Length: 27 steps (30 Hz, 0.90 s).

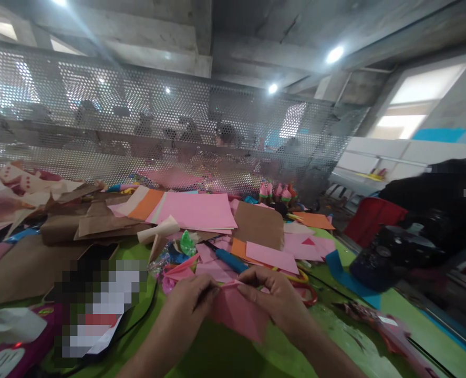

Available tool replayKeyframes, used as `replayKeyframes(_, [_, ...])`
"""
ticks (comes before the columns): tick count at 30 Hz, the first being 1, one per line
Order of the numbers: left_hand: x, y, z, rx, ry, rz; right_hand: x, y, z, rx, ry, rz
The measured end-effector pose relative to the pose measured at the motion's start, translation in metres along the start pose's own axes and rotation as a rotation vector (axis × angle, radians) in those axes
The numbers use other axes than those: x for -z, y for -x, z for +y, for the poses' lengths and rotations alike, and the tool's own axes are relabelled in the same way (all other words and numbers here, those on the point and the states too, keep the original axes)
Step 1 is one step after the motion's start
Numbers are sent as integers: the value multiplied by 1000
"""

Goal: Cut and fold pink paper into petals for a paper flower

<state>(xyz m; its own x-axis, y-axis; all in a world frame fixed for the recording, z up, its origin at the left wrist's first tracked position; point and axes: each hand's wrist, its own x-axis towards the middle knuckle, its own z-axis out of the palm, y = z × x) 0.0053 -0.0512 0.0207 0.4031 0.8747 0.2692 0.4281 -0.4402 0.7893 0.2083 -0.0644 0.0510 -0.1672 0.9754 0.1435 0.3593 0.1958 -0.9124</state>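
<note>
A piece of pink paper (242, 315) hangs between my two hands above the green table. My left hand (191, 302) pinches its upper left edge between thumb and fingers. With thumb and index finger, my right hand (274, 296) grips the top edge on the other side. Just beyond the hands lies a tool with a blue handle (230, 260). Scissors with a red-orange handle (309, 295) are partly hidden behind my right hand. A crumpled green piece (187, 242) and clear plastic wrap lie past my left hand.
Pink sheets (195, 210), brown paper (259, 224) and orange paper (313, 220) cover the table's far side. A purple power strip (20, 344) with a cord is at left. A glue gun (394, 331) lies at right. A perforated metal screen (157, 131) stands behind; a person in black (433, 199) sits right.
</note>
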Motion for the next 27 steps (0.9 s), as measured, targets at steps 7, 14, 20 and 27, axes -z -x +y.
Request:
replayKeyframes(7, [6, 1, 1, -60, -310, -39, -1, 1, -4, 278, 150, -3])
replayKeyframes(14, [0, 0, 6, -146, -486, -48, -5, 1, -1, 314, 344, 0])
replayKeyframes(20, [-6, 0, -1, -223, -590, -23, -5, 1, 1, 281, 423, -2])
replayKeyframes(27, [-6, 0, -3, -237, -583, -14, -7, 3, -2, 293, 469, -25])
